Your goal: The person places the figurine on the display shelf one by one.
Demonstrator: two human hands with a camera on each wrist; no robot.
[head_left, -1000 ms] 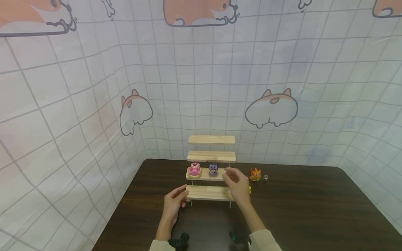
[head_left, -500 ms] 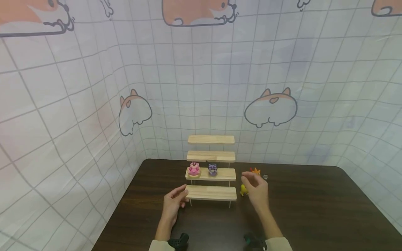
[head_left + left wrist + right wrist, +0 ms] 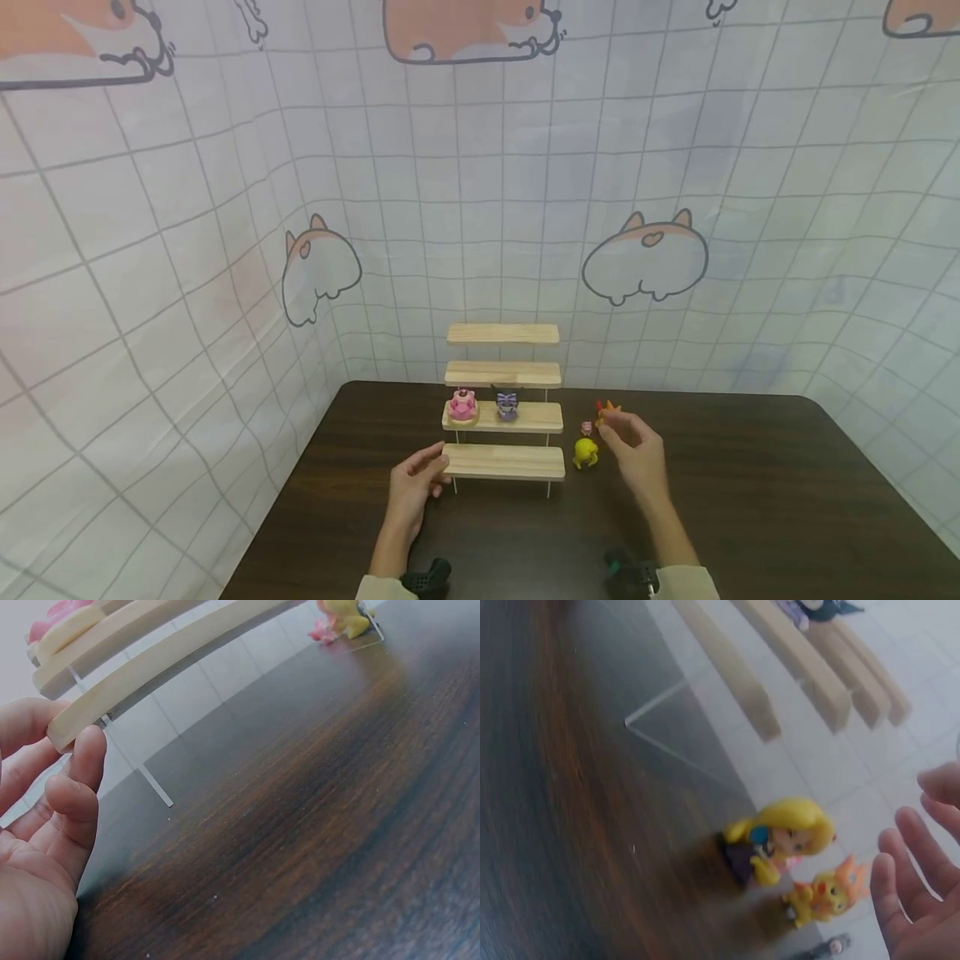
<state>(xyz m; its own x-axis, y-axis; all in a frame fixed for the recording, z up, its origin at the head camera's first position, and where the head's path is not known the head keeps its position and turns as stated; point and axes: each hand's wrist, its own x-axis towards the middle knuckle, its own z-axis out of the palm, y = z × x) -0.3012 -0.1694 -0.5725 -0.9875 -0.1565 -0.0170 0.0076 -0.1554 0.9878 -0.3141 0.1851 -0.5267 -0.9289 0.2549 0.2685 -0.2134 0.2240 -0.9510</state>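
Note:
My left hand (image 3: 412,479) grips the left end of the lowest board of a four-step wooden display shelf (image 3: 502,461); in the left wrist view, fingers sit on both sides of the board's tip (image 3: 71,731). To the right of the shelf, my right hand (image 3: 639,454) is beside an orange figurine (image 3: 611,407), partly hiding it. The right wrist view shows nothing between its loosely bent fingers (image 3: 915,847). A yellow-haired figurine (image 3: 795,825) and the orange-and-yellow figurine (image 3: 825,894) stand on the table there.
On the second board stand a pink figurine (image 3: 462,407) and a purple one (image 3: 507,406). A small pink figurine (image 3: 587,428) is behind the yellow one. A small dark figurine (image 3: 832,947) stands at the right wrist view's lower edge. Grid-patterned cloth (image 3: 502,208) hangs behind the dark table (image 3: 765,483).
My right hand has moved right, from beside the purple figurine on the second board to the orange figurine, uncovering the yellow and small pink ones. The left hand has stayed on the shelf.

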